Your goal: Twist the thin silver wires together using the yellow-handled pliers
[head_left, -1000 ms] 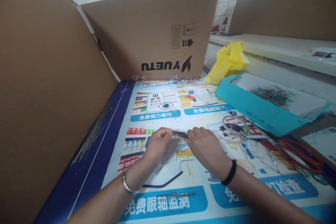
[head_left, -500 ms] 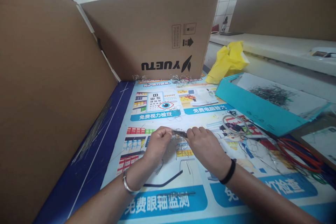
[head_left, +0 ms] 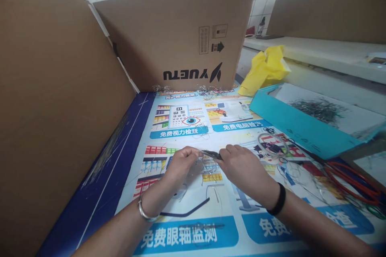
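My right hand [head_left: 238, 166] is closed around the handles of dark pliers [head_left: 212, 154], whose jaws point left. The fingers of my left hand [head_left: 183, 164] are pinched at the tip of those jaws, on what looks like a thin wire, too small to make out clearly. Below and between the hands, several thin bent wires [head_left: 211, 165] lie on the printed sheet [head_left: 223, 192]. Nearer to me, a small bundle of straight dark wires [head_left: 202, 226] rests across a blue caption.
Cardboard panels [head_left: 144, 44] stand at the left and back. On the right are a turquoise box [head_left: 297, 128] with a heap of short wires [head_left: 319, 110], a yellow bag [head_left: 265, 70], a clear coil [head_left: 273, 144] and orange loops [head_left: 352, 184]. Long straight wires [head_left: 105, 152] lie at left.
My right hand and the pliers have shifted slightly right, showing more of the pliers. My left hand has stayed nearly in place, still pinched. The view has turned a little.
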`<state>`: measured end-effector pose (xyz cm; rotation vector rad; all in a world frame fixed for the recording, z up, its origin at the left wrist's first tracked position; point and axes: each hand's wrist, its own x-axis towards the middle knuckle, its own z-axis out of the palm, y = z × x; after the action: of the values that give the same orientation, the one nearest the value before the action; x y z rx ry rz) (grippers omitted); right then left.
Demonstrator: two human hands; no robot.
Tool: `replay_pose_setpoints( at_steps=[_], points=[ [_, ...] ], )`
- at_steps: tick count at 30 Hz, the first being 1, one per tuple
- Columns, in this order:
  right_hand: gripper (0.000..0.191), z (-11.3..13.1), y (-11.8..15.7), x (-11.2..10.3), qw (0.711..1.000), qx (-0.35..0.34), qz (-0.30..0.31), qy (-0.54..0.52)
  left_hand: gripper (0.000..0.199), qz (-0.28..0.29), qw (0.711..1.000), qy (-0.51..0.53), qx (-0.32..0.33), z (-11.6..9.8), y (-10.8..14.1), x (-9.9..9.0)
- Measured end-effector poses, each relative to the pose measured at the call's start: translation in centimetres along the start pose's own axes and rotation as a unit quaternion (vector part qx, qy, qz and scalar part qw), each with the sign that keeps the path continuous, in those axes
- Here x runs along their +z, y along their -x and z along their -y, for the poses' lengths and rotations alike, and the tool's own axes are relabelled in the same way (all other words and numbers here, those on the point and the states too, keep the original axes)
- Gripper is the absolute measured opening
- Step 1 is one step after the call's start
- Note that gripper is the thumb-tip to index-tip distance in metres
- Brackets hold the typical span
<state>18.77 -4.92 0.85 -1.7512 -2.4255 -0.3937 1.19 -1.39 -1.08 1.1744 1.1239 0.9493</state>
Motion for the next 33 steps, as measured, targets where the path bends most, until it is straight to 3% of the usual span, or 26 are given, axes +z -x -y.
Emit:
replay_pose_setpoints(
  at_steps=[9, 17, 26, 33],
  points=[
    [0.006, 0.5, 0.0, 0.3, 0.999, -0.014, -0.008, 0.028, 0.016, 0.011, 1.000, -0.022, 0.009, 0.3, -0.2, -0.2],
    [0.010, 0.5, 0.1, -0.1, 0.999, -0.012, -0.006, 0.039, 0.013, 0.022, 0.998, -0.058, 0.023, 0.3, -0.2, -0.1],
    [0.008, 0.1, 0.1, -0.8, 0.999, -0.019, 0.013, 0.025, 0.015, 0.039, 0.987, -0.129, 0.085, 0.3, -0.5, -0.3],
    [0.012, -0.1, 0.1, -0.5, 1.000, -0.017, 0.012, 0.009, 0.014, 0.041, 0.987, -0.128, 0.090, 0.4, -0.6, -0.3]
  ],
)
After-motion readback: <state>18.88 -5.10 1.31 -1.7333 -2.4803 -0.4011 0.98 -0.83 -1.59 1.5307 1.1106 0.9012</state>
